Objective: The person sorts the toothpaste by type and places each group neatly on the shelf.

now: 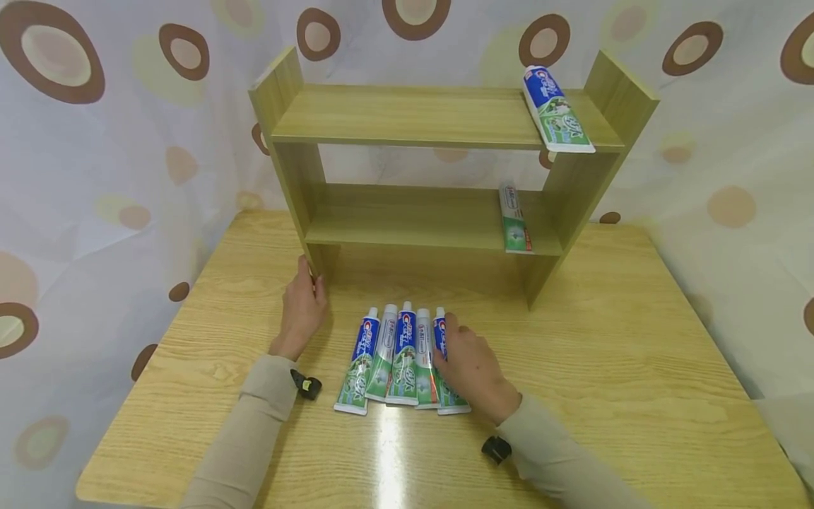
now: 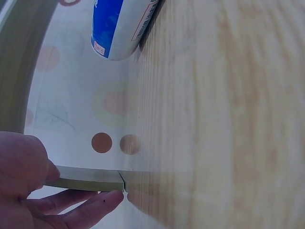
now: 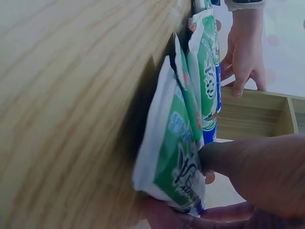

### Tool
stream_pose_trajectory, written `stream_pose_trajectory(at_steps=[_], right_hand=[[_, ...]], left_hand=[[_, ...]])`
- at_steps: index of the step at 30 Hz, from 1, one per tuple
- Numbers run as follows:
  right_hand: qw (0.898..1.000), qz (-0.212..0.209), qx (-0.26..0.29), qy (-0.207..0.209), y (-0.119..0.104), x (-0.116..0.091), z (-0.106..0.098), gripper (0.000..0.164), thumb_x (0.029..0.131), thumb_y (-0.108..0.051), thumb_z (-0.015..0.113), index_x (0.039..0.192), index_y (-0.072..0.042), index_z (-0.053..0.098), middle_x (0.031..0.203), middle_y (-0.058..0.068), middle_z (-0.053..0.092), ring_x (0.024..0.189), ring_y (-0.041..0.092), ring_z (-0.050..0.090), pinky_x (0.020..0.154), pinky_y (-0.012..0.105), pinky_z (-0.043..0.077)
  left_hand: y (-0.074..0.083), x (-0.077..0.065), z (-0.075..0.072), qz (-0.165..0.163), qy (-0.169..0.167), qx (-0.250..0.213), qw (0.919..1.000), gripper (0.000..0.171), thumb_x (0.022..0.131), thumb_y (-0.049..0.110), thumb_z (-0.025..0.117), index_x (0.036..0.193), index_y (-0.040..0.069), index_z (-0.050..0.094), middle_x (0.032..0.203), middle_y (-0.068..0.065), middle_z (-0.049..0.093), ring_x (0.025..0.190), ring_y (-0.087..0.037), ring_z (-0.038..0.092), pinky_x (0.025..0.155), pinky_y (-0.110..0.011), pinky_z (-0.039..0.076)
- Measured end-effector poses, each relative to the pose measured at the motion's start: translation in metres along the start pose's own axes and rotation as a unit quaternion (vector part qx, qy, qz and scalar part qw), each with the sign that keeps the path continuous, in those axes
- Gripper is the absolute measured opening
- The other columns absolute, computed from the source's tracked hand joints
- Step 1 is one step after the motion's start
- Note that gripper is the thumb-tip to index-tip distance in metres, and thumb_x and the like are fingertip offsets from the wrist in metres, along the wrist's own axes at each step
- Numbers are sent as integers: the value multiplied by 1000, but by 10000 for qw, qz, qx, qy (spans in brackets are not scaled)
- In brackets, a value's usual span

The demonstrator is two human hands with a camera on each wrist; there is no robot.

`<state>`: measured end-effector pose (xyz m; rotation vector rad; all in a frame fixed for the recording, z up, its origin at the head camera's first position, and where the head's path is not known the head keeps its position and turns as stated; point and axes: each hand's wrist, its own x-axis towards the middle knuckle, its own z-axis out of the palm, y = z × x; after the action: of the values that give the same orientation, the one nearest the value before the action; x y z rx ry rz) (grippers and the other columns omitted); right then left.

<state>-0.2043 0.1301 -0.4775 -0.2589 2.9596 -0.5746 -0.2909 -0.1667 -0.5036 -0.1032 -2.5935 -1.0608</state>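
Five-odd toothpaste tubes lie side by side in a fanned row on the table, caps toward the shelf. At the row's right end, my right hand (image 1: 473, 367) grips a blue, white and green toothpaste tube (image 1: 453, 404), thumb on one side and fingers on the other in the right wrist view. Beside it lies a silver and green tube (image 1: 425, 360), with another blue and green tube (image 1: 405, 360) left of that. My left hand (image 1: 302, 311) holds the lower front edge of the left side panel of a wooden shelf (image 1: 394, 116), pinching it between thumb and fingers.
One blue and green toothpaste tube (image 1: 559, 113) lies at the right of the top board, its end over the front edge. A silver and green tube (image 1: 516, 219) lies at the right of the lower board. A patterned curtain (image 1: 127, 141) hangs behind the wooden table (image 1: 636, 353).
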Motion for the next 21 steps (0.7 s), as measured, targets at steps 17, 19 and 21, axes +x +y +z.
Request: stream_pose_trajectory(at_steps=[17, 19, 21], right_hand=[[9989, -77, -86, -455, -2, 0, -8, 79, 99, -19, 80, 158, 8, 36, 117, 33, 72, 82, 35, 77, 67, 42, 67], [9988, -49, 20, -492, -1, 0, -7, 82, 100, -19, 80, 161, 8, 33, 119, 34, 72, 85, 35, 78, 69, 42, 67], [9986, -27, 148, -510, 1, -1, -6, 84, 99, -17, 79, 163, 8, 31, 119, 33, 72, 85, 33, 77, 69, 41, 67]], left_hand=[[1, -1, 0, -59, 27, 6, 10000, 36, 115, 7, 46, 147, -8, 42, 113, -38, 71, 87, -48, 75, 65, -53, 60], [2, -1, 0, -59, 28, -12, 10000, 37, 115, 7, 46, 148, -8, 42, 113, -38, 71, 86, -48, 75, 65, -54, 60], [1, -1, 0, -58, 7, -5, 10000, 38, 115, 7, 46, 149, -8, 42, 113, -38, 71, 86, -48, 75, 65, -54, 60]])
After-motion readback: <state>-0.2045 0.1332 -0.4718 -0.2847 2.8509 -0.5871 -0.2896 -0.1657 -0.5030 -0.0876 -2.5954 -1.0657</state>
